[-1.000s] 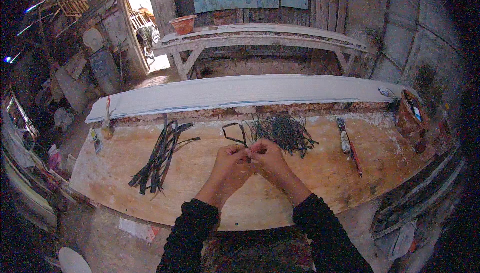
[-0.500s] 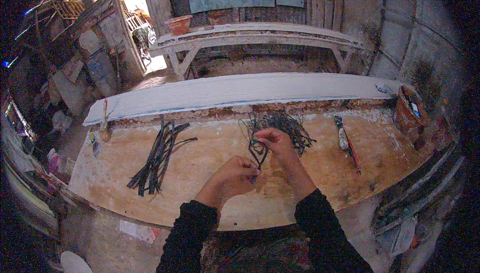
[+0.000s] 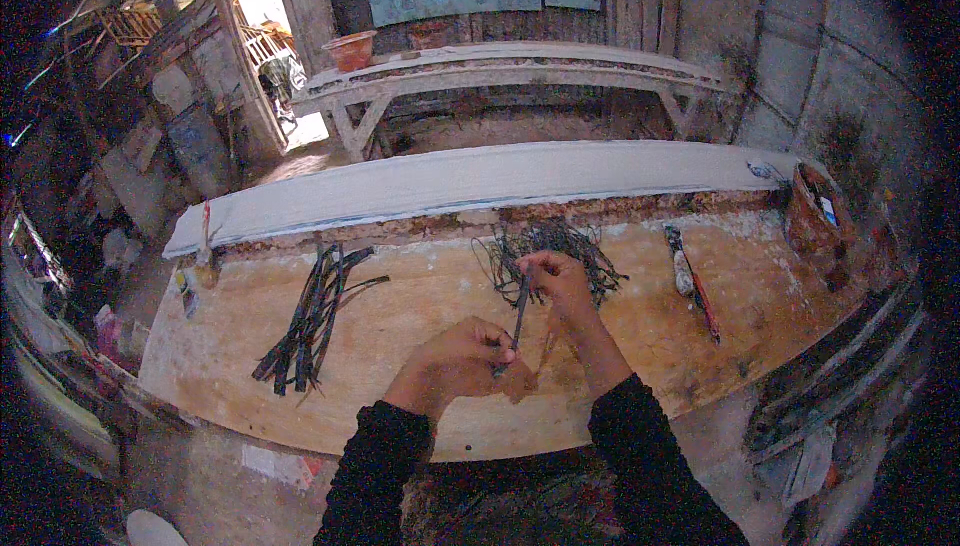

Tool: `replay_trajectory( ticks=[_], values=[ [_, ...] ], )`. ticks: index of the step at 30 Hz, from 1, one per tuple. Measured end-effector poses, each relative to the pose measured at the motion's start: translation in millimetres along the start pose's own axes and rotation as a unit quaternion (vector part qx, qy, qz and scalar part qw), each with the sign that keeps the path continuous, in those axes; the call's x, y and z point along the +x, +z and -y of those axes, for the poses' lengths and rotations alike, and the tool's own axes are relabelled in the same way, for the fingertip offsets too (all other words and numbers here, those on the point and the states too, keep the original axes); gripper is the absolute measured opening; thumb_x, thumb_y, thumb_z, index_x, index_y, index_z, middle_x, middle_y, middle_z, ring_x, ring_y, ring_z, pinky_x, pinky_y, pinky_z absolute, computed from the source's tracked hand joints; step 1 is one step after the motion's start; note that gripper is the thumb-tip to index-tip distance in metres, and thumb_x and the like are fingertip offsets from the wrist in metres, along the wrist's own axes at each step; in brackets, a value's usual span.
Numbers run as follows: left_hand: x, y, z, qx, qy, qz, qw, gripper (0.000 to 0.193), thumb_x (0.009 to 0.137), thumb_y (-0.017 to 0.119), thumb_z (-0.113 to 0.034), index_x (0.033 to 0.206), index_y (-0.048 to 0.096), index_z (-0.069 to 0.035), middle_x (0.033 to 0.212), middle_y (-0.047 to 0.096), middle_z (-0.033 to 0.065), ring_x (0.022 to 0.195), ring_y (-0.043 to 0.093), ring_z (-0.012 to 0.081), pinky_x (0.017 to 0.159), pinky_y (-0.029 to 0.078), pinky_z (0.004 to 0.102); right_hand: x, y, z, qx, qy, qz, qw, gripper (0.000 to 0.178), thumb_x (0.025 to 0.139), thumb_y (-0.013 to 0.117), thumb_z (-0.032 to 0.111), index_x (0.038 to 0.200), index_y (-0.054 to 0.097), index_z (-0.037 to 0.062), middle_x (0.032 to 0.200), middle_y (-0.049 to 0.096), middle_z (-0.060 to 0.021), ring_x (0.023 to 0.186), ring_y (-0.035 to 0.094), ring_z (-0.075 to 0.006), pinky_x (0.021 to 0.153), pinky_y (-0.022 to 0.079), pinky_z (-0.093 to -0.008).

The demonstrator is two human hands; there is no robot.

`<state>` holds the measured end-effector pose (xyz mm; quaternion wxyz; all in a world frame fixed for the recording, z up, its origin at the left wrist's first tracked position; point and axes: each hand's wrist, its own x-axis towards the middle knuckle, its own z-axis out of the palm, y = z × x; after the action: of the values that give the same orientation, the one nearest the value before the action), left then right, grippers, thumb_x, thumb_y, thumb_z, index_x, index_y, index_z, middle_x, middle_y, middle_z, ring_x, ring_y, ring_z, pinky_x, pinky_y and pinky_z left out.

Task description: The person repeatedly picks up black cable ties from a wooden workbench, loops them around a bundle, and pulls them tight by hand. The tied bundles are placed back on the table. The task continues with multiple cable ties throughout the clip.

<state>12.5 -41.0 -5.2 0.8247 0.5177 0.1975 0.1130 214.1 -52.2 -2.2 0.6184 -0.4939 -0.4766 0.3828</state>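
A narrow dark strip [image 3: 521, 308] is stretched between my two hands, slanting up to the right above the wooden board. Its lower end is pinched in my left hand [image 3: 452, 358], where a short bit pokes out below the fingers. At the upper end, the thumb and fingers of my right hand [image 3: 560, 284] are closed on it. Just behind the right hand lies a tangled heap of thin, dark, curled strips [image 3: 603, 268], partly hidden by that hand. Off to the left, a loose bundle of straight, flat black strips [image 3: 308, 321] rests on the board.
The wooden board [image 3: 400, 396] has a long white padded ledge [image 3: 480, 174] along its far side. At right lie a brush-like tool [image 3: 682, 271] and a red-handled tool [image 3: 705, 308], near a brown pot [image 3: 815, 211]. A small brush [image 3: 206, 256] stands at left. Behind is a long bench [image 3: 520, 71].
The strip, looped between my hands before, is now drawn out straight. My right hand has shifted slightly right and up; the left has dropped a little. The view has tilted slightly.
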Motion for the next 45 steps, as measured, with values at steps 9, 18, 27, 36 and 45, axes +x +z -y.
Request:
replay_trajectory(
  ticks=[9,18,27,36,45],
  values=[
    [0.1,21.1,-20.4,-0.177,0.092,-0.111,0.974,0.013,0.085,0.064,-0.012,0.085,0.062,0.002,0.075,0.061,0.0061,0.063,0.059,0.0159,0.058,0.047,0.0304,3.2,-4.7,-2.9,-0.014,-0.009,-0.126,0.992,0.018,0.081,0.066,0.006,0.098,0.061,0.007,0.09,0.059,0.0,0.078,0.055,-0.0112,0.068,0.048,-0.0274],
    [21.9,-16.6,-2.4,-0.187,0.168,-0.224,0.942,0.013,0.091,0.055,-0.012,0.089,0.06,0.001,0.078,0.06,0.0071,0.065,0.058,0.0161,0.058,0.05,0.0287,-32.2,35.5,21.0,-0.143,-0.117,0.142,0.972,0.018,0.075,0.07,0.009,0.093,0.065,0.0085,0.087,0.056,-0.0036,0.08,0.053,-0.0138,0.068,0.045,-0.029],
    [18.3,-3.9,-6.0,-0.217,0.185,-0.212,0.935,0.012,0.089,0.057,-0.011,0.088,0.06,0.0,0.08,0.063,0.0076,0.071,0.059,0.0158,0.061,0.05,0.0291,-34.9,44.9,9.3,-0.281,-0.209,0.095,0.932,0.01,0.079,0.065,0.005,0.089,0.064,0.0039,0.084,0.058,-0.0087,0.078,0.057,-0.0188,0.071,0.047,-0.0298],
    [21.0,-4.6,-5.8,-0.218,0.172,-0.239,0.93,0.008,0.087,0.061,-0.011,0.085,0.06,-0.003,0.081,0.063,0.0075,0.074,0.056,0.0162,0.06,0.051,0.0352,-20.2,45.1,-7.6,-0.024,0.066,0.003,0.998,0.008,0.088,0.061,0.011,0.09,0.062,0.003,0.083,0.063,-0.0043,0.074,0.06,-0.0121,0.07,0.049,-0.0264],
    [13.6,12.3,-17.0,-0.236,0.194,-0.258,0.917,0.01,0.087,0.062,-0.012,0.085,0.06,-0.002,0.08,0.063,0.009,0.067,0.059,0.0181,0.056,0.051,0.0354,-24.1,46.2,5.2,0.149,0.17,0.02,0.974,0.013,0.084,0.063,0.005,0.096,0.062,0.0001,0.086,0.066,-0.0062,0.077,0.063,-0.0125,0.072,0.052,-0.0255]
  ],
)
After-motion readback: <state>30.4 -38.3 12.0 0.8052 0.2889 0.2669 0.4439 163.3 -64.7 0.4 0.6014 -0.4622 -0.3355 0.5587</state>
